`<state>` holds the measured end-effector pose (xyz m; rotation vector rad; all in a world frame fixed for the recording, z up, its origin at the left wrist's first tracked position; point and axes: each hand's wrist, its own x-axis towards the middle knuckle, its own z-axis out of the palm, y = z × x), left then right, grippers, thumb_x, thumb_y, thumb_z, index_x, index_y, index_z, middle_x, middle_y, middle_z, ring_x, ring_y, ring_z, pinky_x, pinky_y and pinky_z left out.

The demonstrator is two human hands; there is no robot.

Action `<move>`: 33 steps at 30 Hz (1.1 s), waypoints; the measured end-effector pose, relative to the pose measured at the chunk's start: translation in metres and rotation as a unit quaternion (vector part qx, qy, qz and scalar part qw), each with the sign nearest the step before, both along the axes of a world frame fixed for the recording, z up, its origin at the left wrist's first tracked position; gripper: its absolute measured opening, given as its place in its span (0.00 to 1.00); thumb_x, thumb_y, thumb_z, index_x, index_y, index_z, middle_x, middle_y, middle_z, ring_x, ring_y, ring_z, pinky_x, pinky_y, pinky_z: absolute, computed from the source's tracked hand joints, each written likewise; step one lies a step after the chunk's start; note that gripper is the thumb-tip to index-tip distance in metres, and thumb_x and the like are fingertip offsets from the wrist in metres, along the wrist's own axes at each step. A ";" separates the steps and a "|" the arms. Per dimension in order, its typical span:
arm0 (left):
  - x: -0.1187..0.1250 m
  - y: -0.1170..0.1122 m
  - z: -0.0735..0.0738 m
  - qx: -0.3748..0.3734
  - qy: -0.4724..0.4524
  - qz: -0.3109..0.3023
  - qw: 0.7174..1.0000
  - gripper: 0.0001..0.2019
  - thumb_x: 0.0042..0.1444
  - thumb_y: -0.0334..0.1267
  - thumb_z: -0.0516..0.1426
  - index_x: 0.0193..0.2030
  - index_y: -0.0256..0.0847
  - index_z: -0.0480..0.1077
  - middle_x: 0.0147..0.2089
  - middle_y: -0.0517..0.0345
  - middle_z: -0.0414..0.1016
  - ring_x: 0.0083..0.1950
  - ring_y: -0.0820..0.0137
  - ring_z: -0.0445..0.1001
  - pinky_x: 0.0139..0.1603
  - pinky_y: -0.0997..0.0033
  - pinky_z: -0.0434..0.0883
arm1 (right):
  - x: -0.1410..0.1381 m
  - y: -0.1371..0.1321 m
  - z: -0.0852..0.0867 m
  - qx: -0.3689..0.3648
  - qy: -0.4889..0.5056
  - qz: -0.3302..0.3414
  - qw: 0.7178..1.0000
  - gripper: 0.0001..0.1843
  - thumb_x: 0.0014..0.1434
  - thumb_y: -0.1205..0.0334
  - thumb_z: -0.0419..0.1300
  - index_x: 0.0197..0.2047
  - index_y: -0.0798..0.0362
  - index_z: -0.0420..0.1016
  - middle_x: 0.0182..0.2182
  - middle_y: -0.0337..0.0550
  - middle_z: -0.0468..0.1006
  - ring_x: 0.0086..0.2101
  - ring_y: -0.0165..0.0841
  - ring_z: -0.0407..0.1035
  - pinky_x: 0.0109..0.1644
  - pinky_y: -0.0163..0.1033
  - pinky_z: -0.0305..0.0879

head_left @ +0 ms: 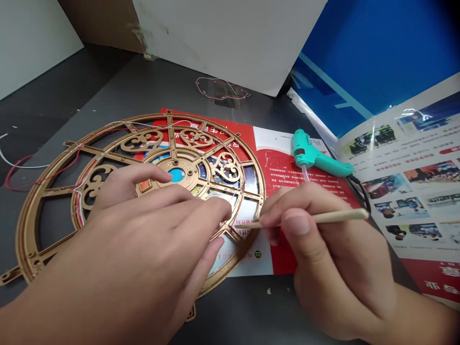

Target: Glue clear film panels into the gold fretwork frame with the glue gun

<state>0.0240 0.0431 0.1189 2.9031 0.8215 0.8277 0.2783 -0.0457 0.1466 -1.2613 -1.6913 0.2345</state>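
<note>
A gold-coloured round lattice frame [31, 211] with scroll ornaments and a hub lies on the dark table, partly over a red and white printed sheet [276, 167]. My left hand [154, 239] lies palm down across it, fingers bent onto the frame, thumb and forefinger near the inner ring; their contact points are partly hidden. Between the thumb and fingers of my right hand [334, 254] is a thin pale wooden stick [338, 216]. Its narrow tip reaches the inner ring close to my left fingertips. Thin red and white wires [57, 167] run along the rings and off to the left.
A teal hot glue gun [319, 158] lies on the printed sheet at the right, a clear glue stick in it and its cord behind. Farther back is a loop of thin wire [204, 96]. White panels [223, 38] stand behind, and a blue printed poster [373, 57] rises at right.
</note>
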 end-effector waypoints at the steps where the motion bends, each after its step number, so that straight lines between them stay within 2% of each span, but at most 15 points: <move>1: -0.002 -0.002 -0.004 -0.005 0.001 -0.003 1.000 0.11 0.69 0.52 0.69 0.54 0.56 0.85 0.47 0.57 0.90 0.67 0.47 0.91 0.81 0.43 0.83 | -0.001 -0.001 0.001 -0.004 -0.011 0.014 1.000 0.17 0.97 0.60 0.59 0.50 0.44 0.83 0.41 0.39 0.87 0.37 0.33 0.84 0.39 0.36 0.82; 4: -0.004 -0.006 -0.011 -0.009 0.001 -0.008 1.000 0.12 0.68 0.52 0.70 0.54 0.55 0.85 0.50 0.56 0.91 0.71 0.44 0.90 0.83 0.42 0.84 | -0.003 -0.001 0.006 -0.013 -0.040 0.042 0.998 0.16 0.98 0.60 0.57 0.53 0.44 0.81 0.39 0.36 0.86 0.37 0.31 0.85 0.41 0.35 0.84; 8: 0.000 -0.005 -0.003 0.000 -0.008 -0.007 1.000 0.10 0.68 0.50 0.70 0.53 0.55 0.85 0.48 0.56 0.91 0.69 0.45 0.91 0.81 0.42 0.83 | -0.005 -0.001 0.012 -0.028 -0.087 0.079 0.993 0.16 0.98 0.61 0.55 0.54 0.45 0.80 0.37 0.35 0.86 0.31 0.29 0.83 0.34 0.33 0.80; 11: 0.006 0.001 0.009 0.034 -0.010 -0.014 0.999 0.04 0.74 0.45 0.66 0.49 0.54 0.83 0.45 0.61 0.91 0.55 0.53 0.91 0.75 0.43 0.79 | -0.007 -0.001 0.014 -0.046 -0.094 0.086 0.991 0.22 0.99 0.59 0.53 0.47 0.45 0.76 0.34 0.36 0.84 0.30 0.30 0.81 0.34 0.34 0.80; 13: 0.009 0.004 0.016 0.045 -0.018 -0.014 0.999 0.09 0.78 0.39 0.60 0.45 0.52 0.81 0.43 0.65 0.90 0.45 0.59 0.87 0.71 0.42 0.72 | -0.008 0.001 0.015 -0.062 -0.091 0.101 0.989 0.25 0.99 0.60 0.51 0.43 0.45 0.74 0.33 0.37 0.83 0.31 0.32 0.82 0.36 0.35 0.81; 15: 0.012 0.004 0.020 0.040 -0.027 -0.008 0.999 0.15 0.82 0.37 0.56 0.40 0.51 0.79 0.41 0.66 0.90 0.41 0.61 0.83 0.70 0.41 0.66 | -0.007 0.003 0.016 -0.080 -0.085 0.130 0.985 0.24 0.98 0.63 0.52 0.42 0.45 0.72 0.34 0.37 0.83 0.33 0.32 0.82 0.37 0.35 0.82; 17: 0.013 0.003 0.020 0.039 -0.023 -0.008 0.999 0.18 0.83 0.39 0.57 0.37 0.51 0.77 0.40 0.66 0.88 0.41 0.61 0.83 0.70 0.41 0.65 | -0.006 0.006 0.017 -0.087 -0.074 0.145 0.983 0.23 0.98 0.64 0.53 0.43 0.44 0.71 0.35 0.36 0.83 0.32 0.30 0.79 0.36 0.34 0.80; 20: 0.012 0.003 0.017 0.040 -0.014 -0.013 0.999 0.15 0.83 0.39 0.57 0.41 0.52 0.79 0.37 0.66 0.86 0.41 0.60 0.82 0.71 0.41 0.65 | -0.001 0.009 0.017 -0.088 -0.059 0.138 0.985 0.22 0.99 0.63 0.52 0.44 0.44 0.68 0.36 0.34 0.82 0.32 0.28 0.77 0.37 0.33 0.79; 23: 0.010 0.004 0.013 0.009 -0.039 -0.010 0.999 0.13 0.85 0.43 0.58 0.44 0.55 0.80 0.40 0.69 0.89 0.43 0.59 0.84 0.75 0.40 0.66 | 0.002 0.010 0.016 -0.063 -0.047 0.155 0.985 0.18 0.96 0.65 0.57 0.47 0.45 0.72 0.38 0.35 0.85 0.33 0.28 0.80 0.38 0.31 0.79; 25: 0.010 0.005 0.010 0.006 -0.043 -0.016 0.999 0.14 0.86 0.46 0.59 0.45 0.56 0.82 0.43 0.69 0.93 0.43 0.59 0.85 0.75 0.39 0.67 | 0.003 0.007 0.016 -0.056 -0.075 0.146 0.985 0.15 0.95 0.65 0.60 0.49 0.47 0.76 0.39 0.36 0.87 0.32 0.28 0.81 0.37 0.32 0.79; 27: 0.010 0.005 0.009 0.014 -0.043 -0.020 0.999 0.14 0.86 0.48 0.59 0.46 0.56 0.82 0.44 0.69 0.93 0.44 0.60 0.85 0.76 0.39 0.67 | 0.000 0.002 0.016 -0.058 -0.129 0.124 0.982 0.20 0.97 0.62 0.57 0.46 0.47 0.78 0.35 0.36 0.87 0.30 0.29 0.80 0.35 0.34 0.79; 29: 0.009 0.005 0.009 0.011 -0.044 -0.027 0.999 0.14 0.86 0.49 0.58 0.46 0.57 0.83 0.44 0.70 0.92 0.44 0.60 0.84 0.78 0.40 0.67 | -0.003 -0.003 0.015 -0.050 -0.156 0.117 0.979 0.25 0.99 0.59 0.53 0.44 0.48 0.79 0.35 0.38 0.87 0.32 0.32 0.82 0.38 0.36 0.82; 33: 0.006 0.003 0.011 0.016 -0.027 -0.037 0.999 0.14 0.85 0.48 0.59 0.46 0.57 0.83 0.42 0.69 0.91 0.45 0.58 0.83 0.79 0.39 0.65 | -0.002 -0.008 0.018 -0.031 -0.141 0.088 0.986 0.23 0.97 0.61 0.53 0.44 0.46 0.77 0.37 0.40 0.89 0.35 0.35 0.86 0.40 0.38 0.85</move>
